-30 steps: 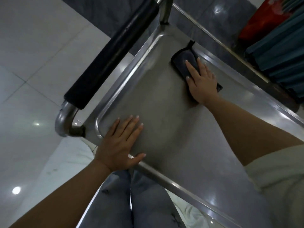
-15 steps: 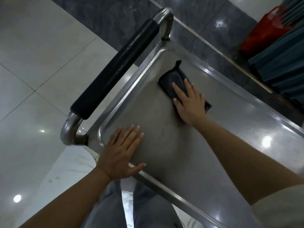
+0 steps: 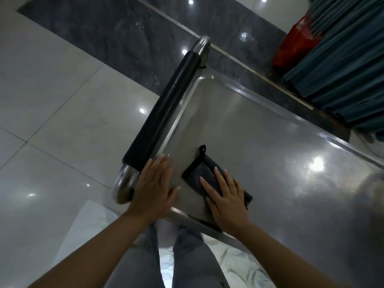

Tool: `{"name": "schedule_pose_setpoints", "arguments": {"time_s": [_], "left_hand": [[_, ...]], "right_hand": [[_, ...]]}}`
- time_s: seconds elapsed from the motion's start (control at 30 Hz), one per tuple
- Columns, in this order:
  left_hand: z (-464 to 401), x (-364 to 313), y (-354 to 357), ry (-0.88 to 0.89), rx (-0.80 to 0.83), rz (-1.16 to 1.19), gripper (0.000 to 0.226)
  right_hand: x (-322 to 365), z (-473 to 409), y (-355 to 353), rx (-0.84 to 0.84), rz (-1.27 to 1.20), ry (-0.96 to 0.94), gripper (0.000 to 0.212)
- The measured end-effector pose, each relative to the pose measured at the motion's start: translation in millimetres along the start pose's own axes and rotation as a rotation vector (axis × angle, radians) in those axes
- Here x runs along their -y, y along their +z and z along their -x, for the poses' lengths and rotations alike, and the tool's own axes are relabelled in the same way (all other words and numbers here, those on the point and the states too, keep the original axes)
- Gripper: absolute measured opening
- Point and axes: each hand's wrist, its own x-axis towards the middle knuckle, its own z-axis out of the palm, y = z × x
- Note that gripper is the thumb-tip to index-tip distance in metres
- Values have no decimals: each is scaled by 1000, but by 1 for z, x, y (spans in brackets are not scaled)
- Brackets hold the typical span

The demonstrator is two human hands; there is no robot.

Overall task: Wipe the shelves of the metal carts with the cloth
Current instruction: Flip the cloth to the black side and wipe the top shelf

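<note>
The top shelf of a metal cart (image 3: 259,138) fills the middle and right of the head view. A dark folded cloth (image 3: 200,172) with a small hanging loop lies near the shelf's near left corner. My right hand (image 3: 225,197) presses flat on the cloth, fingers spread, covering its near half. My left hand (image 3: 154,189) rests flat on the shelf's near left corner, fingers apart and pointing toward the handle, holding nothing.
A black-padded push handle (image 3: 164,113) runs along the cart's left end on chrome tube. Teal pleated fabric (image 3: 342,65) and a red bag (image 3: 295,44) stand past the cart's far side. Glossy tiled floor (image 3: 52,100) lies to the left. My legs are below the shelf's near edge.
My right hand has dragged the cloth from the shelf's far left corner toward me, to the near left corner. My left hand has stayed planted on the near corner while the view tilted.
</note>
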Motion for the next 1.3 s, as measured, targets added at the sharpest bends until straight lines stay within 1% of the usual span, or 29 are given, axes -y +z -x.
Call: {"name": "schedule_pose_setpoints", "arguments": {"time_s": [0.07,0.13,0.2,0.33,0.43,0.53,0.6,0.7,0.83,0.93,1.03,1.13,1.3], "left_hand": [[0,6,0,-40,58,-37,76],[1,7,2,-31,93,-55,80],[0,8,5,-42,100,-73,81],[2,10,7,-60,127,-129,83],[3,9,11,-50,106,-137,85],[4,10,17,-39,84,-139,84],[3,11,19,-33,59,-125,83],[3,10,18,-24,30,-110,83],[2,9,15,-2,1,-116,82],[3,8,14,6,-1,-123,82],[4,8,13,24,15,-110,82],[3,8,9,43,41,-95,79],[2,6,0,52,146,-83,77]], "right_hand": [[-2,-15,-6,51,12,-39,47],[-6,-40,-13,75,35,-90,48],[-8,-71,-20,62,29,-99,49],[-12,-145,-35,0,4,10,53],[-17,-196,-49,-33,-66,135,52],[-22,-237,-62,-53,-111,218,52],[-27,-255,-70,-46,-109,242,53],[-35,-265,-72,-49,-54,195,53],[-39,-262,-71,-53,-32,154,54],[-33,-242,-62,-58,-13,115,53],[-20,-197,-43,-75,14,48,52],[-3,-147,-25,-66,17,48,53],[15,-47,6,-89,-14,18,50]]}}
